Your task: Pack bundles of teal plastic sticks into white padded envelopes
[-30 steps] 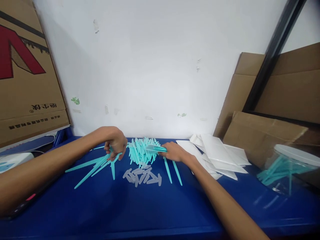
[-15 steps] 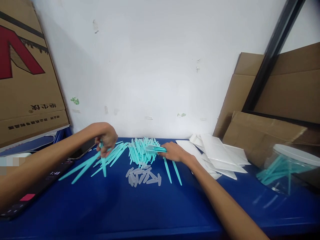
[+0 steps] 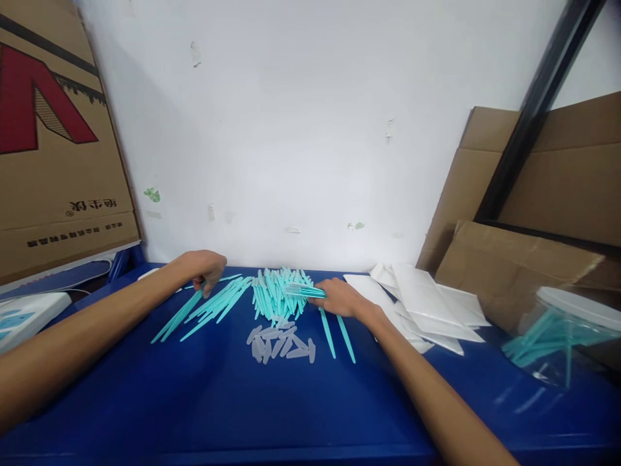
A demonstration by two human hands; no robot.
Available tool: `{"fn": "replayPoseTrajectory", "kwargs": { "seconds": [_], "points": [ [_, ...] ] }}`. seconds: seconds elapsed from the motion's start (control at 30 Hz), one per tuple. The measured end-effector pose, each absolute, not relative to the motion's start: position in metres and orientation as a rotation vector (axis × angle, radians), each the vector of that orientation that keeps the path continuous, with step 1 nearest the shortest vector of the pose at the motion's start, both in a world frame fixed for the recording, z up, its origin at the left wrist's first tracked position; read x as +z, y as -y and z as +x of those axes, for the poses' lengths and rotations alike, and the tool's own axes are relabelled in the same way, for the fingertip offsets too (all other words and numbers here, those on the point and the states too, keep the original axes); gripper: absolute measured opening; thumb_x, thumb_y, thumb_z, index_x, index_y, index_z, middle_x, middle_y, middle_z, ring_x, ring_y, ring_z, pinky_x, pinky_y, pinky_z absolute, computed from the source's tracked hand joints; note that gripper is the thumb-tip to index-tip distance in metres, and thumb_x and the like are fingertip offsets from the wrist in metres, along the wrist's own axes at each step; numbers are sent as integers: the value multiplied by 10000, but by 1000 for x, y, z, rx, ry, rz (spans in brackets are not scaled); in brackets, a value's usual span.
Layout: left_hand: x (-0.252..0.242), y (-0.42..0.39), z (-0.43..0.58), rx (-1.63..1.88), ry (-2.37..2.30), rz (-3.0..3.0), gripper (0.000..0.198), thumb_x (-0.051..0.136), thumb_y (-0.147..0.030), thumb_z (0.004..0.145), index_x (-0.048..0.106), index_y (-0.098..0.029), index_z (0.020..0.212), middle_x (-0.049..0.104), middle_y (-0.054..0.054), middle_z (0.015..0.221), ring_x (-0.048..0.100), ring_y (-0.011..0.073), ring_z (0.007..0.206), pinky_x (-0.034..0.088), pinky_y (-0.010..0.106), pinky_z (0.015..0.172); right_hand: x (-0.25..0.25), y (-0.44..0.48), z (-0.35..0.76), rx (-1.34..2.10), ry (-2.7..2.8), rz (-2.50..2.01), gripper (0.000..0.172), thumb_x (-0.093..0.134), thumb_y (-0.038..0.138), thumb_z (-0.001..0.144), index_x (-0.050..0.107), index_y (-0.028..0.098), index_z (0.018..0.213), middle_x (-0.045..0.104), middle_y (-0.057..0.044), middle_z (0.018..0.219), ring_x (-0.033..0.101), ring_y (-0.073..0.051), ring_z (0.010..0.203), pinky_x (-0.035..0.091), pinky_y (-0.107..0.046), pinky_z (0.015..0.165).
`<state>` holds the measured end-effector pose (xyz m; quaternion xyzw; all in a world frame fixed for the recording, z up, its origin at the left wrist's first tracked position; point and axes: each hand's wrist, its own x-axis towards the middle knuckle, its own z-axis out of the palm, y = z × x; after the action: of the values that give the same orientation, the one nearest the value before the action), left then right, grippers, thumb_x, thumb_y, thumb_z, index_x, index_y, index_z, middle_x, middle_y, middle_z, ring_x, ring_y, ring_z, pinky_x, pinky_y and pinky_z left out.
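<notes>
My left hand (image 3: pixel 209 272) is closed, fingers pointing down, on the upper ends of a few slim teal eyebrow razors (image 3: pixel 178 318). Their tapered ends point toward me, near the table surface. Beside them lies a loose row of similar razors (image 3: pixel 218 304). My right hand (image 3: pixel 337 296) is closed around a small bundle of teal razors with clear caps (image 3: pixel 305 290), held level over the right side of a dense razor heap (image 3: pixel 274 294). In front of the heap lie several loose translucent caps (image 3: pixel 277 343). Two single razors (image 3: pixel 345 340) lie below my right hand.
White paper envelopes or sheets (image 3: pixel 427 301) overlap to the right of my right hand. Farther right stands a clear, white-lidded jar (image 3: pixel 557 343) with teal razors inside. Cardboard (image 3: pixel 514 259) leans behind it. A large printed carton (image 3: pixel 63 162) and a white device (image 3: pixel 33 317) are at left.
The razors in my left hand were spread wide and now lie closer together. A dark screen under my left forearm no longer shows. My right hand keeps its bundle in place. The view has shifted slightly.
</notes>
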<state>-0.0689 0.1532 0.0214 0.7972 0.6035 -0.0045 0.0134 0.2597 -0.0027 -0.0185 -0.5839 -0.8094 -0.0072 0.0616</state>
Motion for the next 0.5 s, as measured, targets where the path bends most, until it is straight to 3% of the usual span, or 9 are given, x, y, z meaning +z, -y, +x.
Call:
{"fn": "replayPoseTrajectory", "kwargs": {
  "seconds": [0.13, 0.27, 0.4, 0.5],
  "points": [
    [17, -151, -69, -209, -1845, 2503, 392, 772, -165, 393, 676, -146, 772, 684, 103, 699, 659, 305, 623, 522, 370, 555, -18, 3, 259, 1, 2445, -1767, 397, 431, 522, 928, 657, 200, 872, 700, -54, 847, 617, -172, 702, 304, -248, 561],
    [11, -140, -69, -113, -1759, 2647, 554, 677, -206, 549, 645, -171, 1101, 680, 146, 1051, 653, 303, 913, 504, 330, 704, -18, 4, 259, 12, 2438, -1763, 375, 452, 507, 924, 653, 199, 852, 701, -45, 853, 618, -164, 691, 306, -242, 548],
    [7, -126, -74, 37, -1721, 2723, 504, 511, -368, 776, 557, -189, 1245, 678, 135, 1076, 634, 282, 967, 477, 326, 756, -16, 5, 258, 18, 2432, -1760, 381, 439, 506, 933, 646, 199, 841, 697, -42, 831, 615, -165, 683, 302, -245, 540],
    [4, -120, -79, 175, -1806, 2733, 460, 368, -401, 861, 601, -150, 1169, 680, 168, 1069, 625, 306, 989, 464, 355, 787, -13, 7, 258, 8, 2410, -1773, 385, 418, 505, 946, 642, 203, 863, 695, -40, 834, 616, -167, 691, 302, -249, 547]
  ]
}}
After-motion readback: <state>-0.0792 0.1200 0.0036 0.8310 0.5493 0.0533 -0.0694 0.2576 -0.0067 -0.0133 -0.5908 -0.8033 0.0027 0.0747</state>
